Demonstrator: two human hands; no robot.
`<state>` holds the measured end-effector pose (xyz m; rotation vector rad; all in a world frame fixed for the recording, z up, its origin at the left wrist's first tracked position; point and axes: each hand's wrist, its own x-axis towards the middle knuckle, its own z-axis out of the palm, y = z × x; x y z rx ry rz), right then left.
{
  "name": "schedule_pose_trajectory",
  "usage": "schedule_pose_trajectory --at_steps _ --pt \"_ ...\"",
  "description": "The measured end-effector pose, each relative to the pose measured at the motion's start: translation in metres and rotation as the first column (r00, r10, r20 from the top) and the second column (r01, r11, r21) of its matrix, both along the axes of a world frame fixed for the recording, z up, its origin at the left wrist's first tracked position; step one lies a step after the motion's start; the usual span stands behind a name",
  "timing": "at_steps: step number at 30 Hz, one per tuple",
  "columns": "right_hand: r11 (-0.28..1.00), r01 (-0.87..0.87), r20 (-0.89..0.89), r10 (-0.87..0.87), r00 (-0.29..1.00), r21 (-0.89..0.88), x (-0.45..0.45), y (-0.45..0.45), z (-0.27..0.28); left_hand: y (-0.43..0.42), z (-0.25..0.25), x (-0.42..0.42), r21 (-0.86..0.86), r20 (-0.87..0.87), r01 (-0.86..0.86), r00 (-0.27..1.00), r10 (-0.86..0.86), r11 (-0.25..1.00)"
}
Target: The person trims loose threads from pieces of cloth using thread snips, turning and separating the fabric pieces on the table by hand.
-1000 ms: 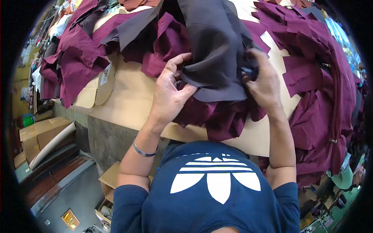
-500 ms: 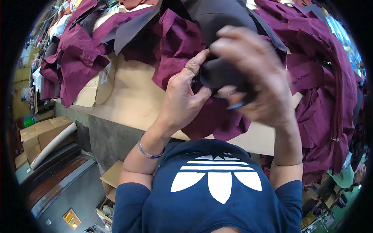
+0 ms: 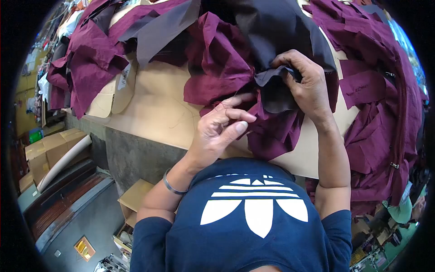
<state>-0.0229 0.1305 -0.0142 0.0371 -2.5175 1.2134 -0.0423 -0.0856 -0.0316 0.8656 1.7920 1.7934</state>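
Note:
My right hand (image 3: 306, 84) pinches a raised edge of the black cloth (image 3: 276, 34) between thumb and fingers. Its lower fingers are curled out of sight, so I cannot tell whether they hold anything else. My left hand (image 3: 222, 122), palm up with loosely bent fingers apart, lies against the gathered maroon cloth (image 3: 222, 54). A fine reddish thread (image 3: 220, 105) crosses its fingers. The maroon and black pieces lie together, crumpled, and their joining edge runs between the two hands. A metal bangle (image 3: 174, 182) circles my left wrist.
Tan card (image 3: 158, 102) covers the table, with loose threads on it. More maroon cloth (image 3: 97, 68) is heaped on the left. On the right lies a maroon piece with a zip (image 3: 401, 122). Cardboard boxes (image 3: 56, 152) and a pale tube (image 3: 63, 163) stand lower left.
My right hand, blurred with a dark-bladed object at its fingers before, is now still on the black cloth. My left hand has loosened from the dark cloth and turned palm up.

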Motion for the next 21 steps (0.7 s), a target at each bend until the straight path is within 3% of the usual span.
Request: schedule_pose_trajectory --at_steps 1,2,5,9,10,13,14,17,19,21 --pt "1.0 -0.004 0.006 0.004 1.0 -0.018 0.0 0.001 0.0 -0.001 -0.004 0.0 0.071 0.072 -0.001 0.997 -0.004 0.998" --pt "0.999 -0.009 0.013 0.009 1.0 -0.037 0.0 0.001 0.0 -0.001 -0.002 0.006 0.139 0.38 -0.077 0.925 0.019 0.987" --pt "0.994 0.009 0.074 -0.001 0.997 -0.109 0.001 0.002 0.004 0.001 -0.001 0.002 0.294 0.716 -0.211 0.695 -0.069 0.932" --pt "0.979 -0.021 0.054 0.033 0.998 -0.203 0.002 0.002 0.004 -0.005 -0.011 -0.004 0.37 0.795 -0.276 0.588 -0.149 0.887" --pt "0.978 -0.029 0.052 0.04 0.998 -0.205 0.002 0.001 0.005 -0.005 -0.007 -0.005 0.381 0.769 -0.268 0.624 -0.142 0.885" --pt "0.97 -0.055 0.033 0.065 0.997 -0.237 0.002 -0.001 0.007 0.006 0.002 -0.002 0.09 0.498 -0.455 0.791 0.356 0.886" --pt "0.965 -0.064 0.026 0.072 0.997 -0.254 0.001 -0.002 0.007 0.003 -0.002 -0.004 0.096 0.314 -0.502 0.835 0.453 0.86" --pt "0.958 -0.06 0.043 0.075 0.996 -0.28 0.001 -0.003 0.012 0.003 0.001 0.008 0.238 -0.011 -0.48 0.868 0.497 0.844" --pt "0.957 -0.077 0.027 0.088 0.996 -0.279 0.001 -0.005 0.014 0.006 0.009 0.003 0.046 -0.455 -0.395 0.81 0.372 0.917" --pt "0.957 -0.1 0.019 0.109 0.994 -0.272 0.0 -0.007 0.013 0.019 0.021 0.0 -0.066 -0.546 -0.408 0.779 0.31 0.911"
